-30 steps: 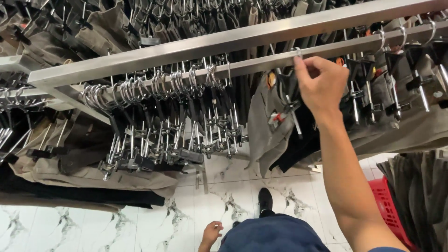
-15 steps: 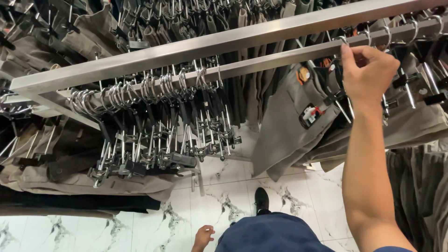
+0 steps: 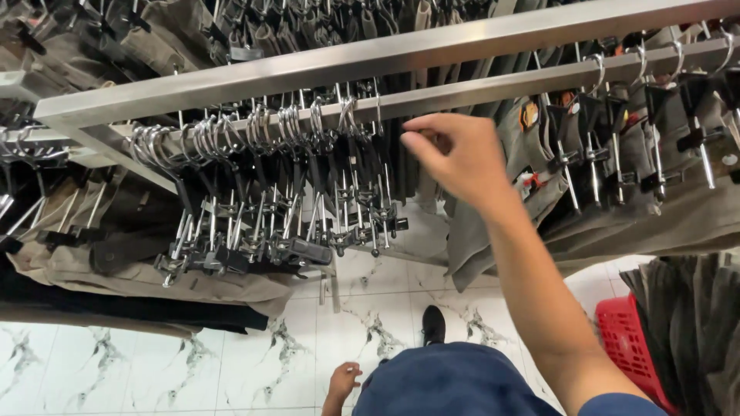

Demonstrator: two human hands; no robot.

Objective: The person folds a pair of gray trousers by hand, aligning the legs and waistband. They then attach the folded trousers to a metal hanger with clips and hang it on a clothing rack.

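Two square steel rails run across the scene, the nearer upper rail [image 3: 385, 58] broad and bright, the lower hanging rail [image 3: 478, 88] thinner and crowded with hooks. Raised in the middle of the view, the right hand [image 3: 455, 158] sits just below the hanging rail, its fingers [image 3: 420, 135] curled loosely inward and its thumb tucked near them; whether it pinches anything cannot be told, since the fingertips hide what lies between them. Just left of that hand hangs a dense bunch of empty black-and-chrome clip hangers [image 3: 293, 223], their metal hooks [image 3: 270, 127] packed side by side on the rail and their clips dangling at uneven heights. To the right of the hand, olive-grey trousers on clip hangers [image 3: 617, 192] hang in a row (one pair shows an orange patch by the waistband).

Far lower in the view, the left hand [image 3: 343, 381] hangs at the person's side with fingers loosely bent, holding nothing, above the white marble-patterned floor tiles [image 3: 154, 370]. Near it is a black shoe [image 3: 433, 325]. At the right edge stands a red plastic basket [image 3: 628, 347], beside dark folded cloth [image 3: 694, 323].
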